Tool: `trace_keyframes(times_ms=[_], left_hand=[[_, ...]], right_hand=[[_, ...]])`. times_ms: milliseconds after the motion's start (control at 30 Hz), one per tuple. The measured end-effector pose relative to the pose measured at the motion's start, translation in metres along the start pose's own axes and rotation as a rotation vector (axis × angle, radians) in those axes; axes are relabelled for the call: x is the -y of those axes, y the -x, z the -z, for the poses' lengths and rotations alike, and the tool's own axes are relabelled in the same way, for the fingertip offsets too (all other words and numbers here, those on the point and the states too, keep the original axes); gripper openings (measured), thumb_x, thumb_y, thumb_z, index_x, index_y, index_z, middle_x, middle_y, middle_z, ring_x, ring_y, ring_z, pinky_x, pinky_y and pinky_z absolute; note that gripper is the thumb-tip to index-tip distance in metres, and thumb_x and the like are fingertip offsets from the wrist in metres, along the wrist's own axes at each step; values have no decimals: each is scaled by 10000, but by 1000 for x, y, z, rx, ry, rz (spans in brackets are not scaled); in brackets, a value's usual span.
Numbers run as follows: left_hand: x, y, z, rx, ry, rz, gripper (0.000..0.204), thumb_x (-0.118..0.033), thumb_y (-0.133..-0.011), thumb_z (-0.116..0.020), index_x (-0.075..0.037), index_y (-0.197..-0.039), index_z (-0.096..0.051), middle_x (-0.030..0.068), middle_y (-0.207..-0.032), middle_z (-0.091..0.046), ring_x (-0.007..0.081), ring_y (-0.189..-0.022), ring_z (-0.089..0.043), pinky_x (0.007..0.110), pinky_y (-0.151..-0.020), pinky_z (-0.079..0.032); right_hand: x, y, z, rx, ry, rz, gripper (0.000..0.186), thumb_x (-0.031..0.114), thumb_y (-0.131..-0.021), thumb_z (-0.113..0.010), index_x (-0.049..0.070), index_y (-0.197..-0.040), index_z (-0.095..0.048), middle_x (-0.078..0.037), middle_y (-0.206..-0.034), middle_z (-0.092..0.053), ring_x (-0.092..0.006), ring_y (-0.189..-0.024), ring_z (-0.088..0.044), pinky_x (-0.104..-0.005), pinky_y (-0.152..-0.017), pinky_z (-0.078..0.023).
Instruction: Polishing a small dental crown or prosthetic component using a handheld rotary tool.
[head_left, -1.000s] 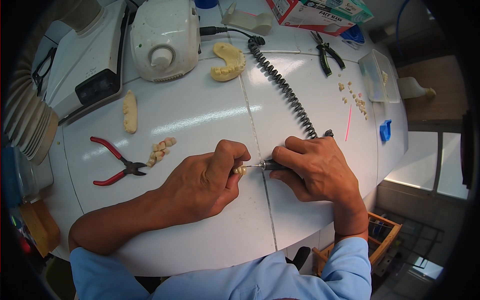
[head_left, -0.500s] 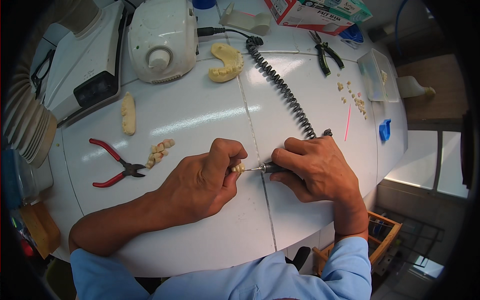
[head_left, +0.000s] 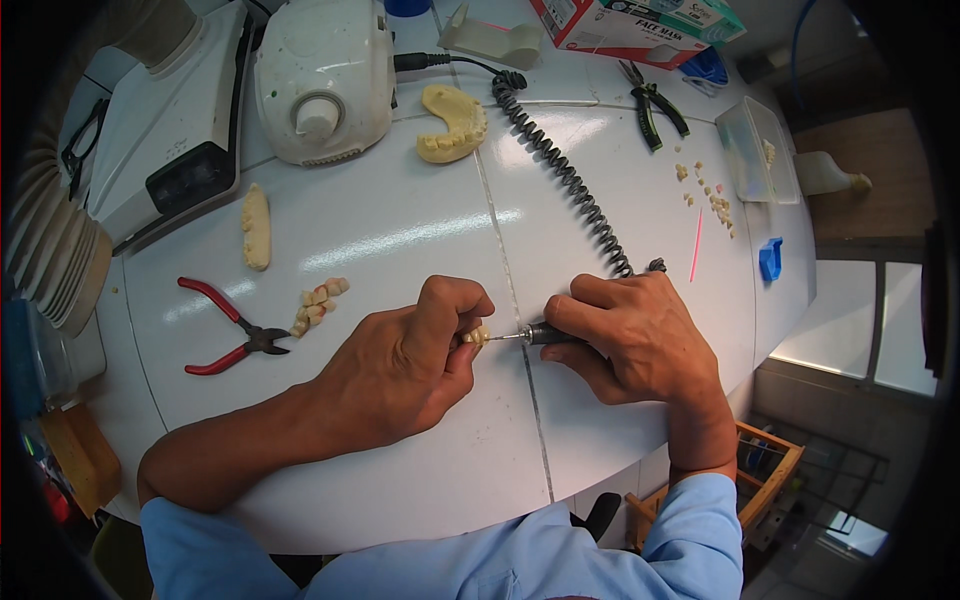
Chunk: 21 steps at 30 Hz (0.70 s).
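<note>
Artificial teeth point(head_left: 475, 338): being pinched by the left hand point(head_left: 400, 362) near centre, meeting or nearly meeting, at three o'clock, the bur point(head_left: 506, 338) of a rotary handpiece point(head_left: 546, 334) being gripped in the right hand point(head_left: 635, 335). Apparently grinding or trimming; probably calling next for firm pinching, light bur pressure.

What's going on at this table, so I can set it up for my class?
A person sits working with both bare hands. The left hand pinches a small piece of false teeth, while the right hand grips a pen-like drill, its thin tip right at the teeth; whether it is spinning can't be told. A pile of loose teeth and red-handled pliers lie to the left, and a yellow dental model sits farther back.
</note>
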<state>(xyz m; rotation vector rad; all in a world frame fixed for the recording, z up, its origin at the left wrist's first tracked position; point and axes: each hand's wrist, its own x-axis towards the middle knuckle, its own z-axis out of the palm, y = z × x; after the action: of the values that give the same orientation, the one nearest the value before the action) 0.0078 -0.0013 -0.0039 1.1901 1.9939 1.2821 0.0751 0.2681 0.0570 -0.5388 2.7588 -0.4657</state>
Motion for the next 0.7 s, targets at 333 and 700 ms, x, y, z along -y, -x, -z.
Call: trace_keyframes(times_ms=[333,700], left_hand=[[1,0,0,-27,29,27,448,52,-1002,-630,-2,-1320,-319,208,-1101,-675,239,-917,-772,335,-783,-642],[1,0,-1,-33,54,38,445,38,-1009,-631,-4,-1326,-321,196,-1090,-673,222,-919,-758,327,-781,-631]], right_hand=[[0,0,-1,-2,-3,-25,248,358,-1000,-758,131,-1039,-665,-58,-748,-617,-296,-594,-648,-446,-540,-457],[-1,0,-1,-14,-15,-16,254,358,-1000,-759,127,-1056,-669,-60,-746,-617,-304,-585,-642,-445,-532,-442]])
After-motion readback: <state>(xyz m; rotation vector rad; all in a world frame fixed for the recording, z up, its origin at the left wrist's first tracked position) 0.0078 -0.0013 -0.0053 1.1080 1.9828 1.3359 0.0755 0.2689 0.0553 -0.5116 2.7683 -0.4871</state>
